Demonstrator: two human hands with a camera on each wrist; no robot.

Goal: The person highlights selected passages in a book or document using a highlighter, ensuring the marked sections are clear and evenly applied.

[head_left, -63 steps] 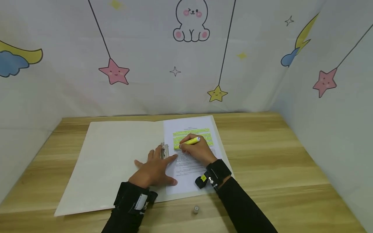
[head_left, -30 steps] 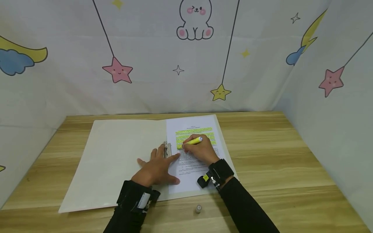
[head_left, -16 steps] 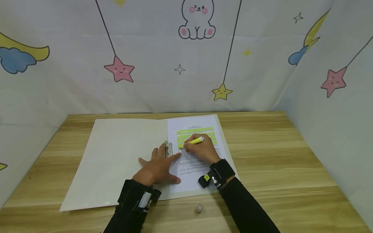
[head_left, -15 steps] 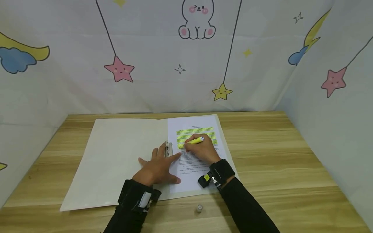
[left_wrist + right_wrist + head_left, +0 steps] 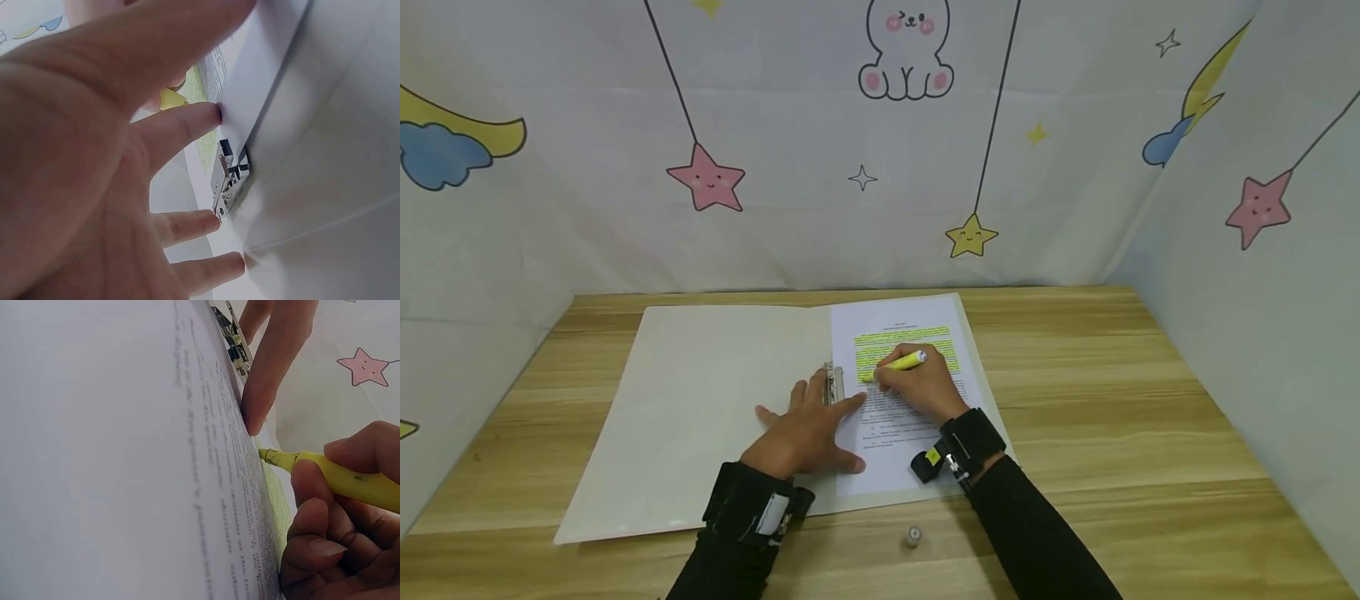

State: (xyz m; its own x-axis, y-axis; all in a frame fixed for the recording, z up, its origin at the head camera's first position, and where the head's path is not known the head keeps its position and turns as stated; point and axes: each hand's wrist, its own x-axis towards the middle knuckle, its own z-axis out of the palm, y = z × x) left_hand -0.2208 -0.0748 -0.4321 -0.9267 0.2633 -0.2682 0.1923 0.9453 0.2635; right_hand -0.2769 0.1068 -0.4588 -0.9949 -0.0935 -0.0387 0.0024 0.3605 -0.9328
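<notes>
My right hand (image 5: pixel 925 385) pinches a yellow highlighter (image 5: pixel 907 361) between thumb and fingers. In the right wrist view the highlighter's tip (image 5: pixel 267 454) meets the printed page (image 5: pixel 112 462), close to my left index fingertip. Yellow marking (image 5: pixel 901 335) covers the upper lines of the page; the lower lines are plain black text. My left hand (image 5: pixel 797 437) lies with spread fingers across the folder's fold, thumb and index finger on the page's left edge. Beside its other fingers sits a metal clip (image 5: pixel 229 175). The page lies in an open white folder (image 5: pixel 700 400).
A small grey cap (image 5: pixel 913 537) stands on the wooden table (image 5: pixel 1120 417) in front of the folder. White cloth walls (image 5: pixel 790 233) with cartoon drawings enclose the back and sides. Each wrist wears a black strap (image 5: pixel 973 439) with a camera.
The highlighter tip has crept slightly right along a line, leaving a little more yellow on it. My left hand holds its place on the page. The whole view has shifted a little.
</notes>
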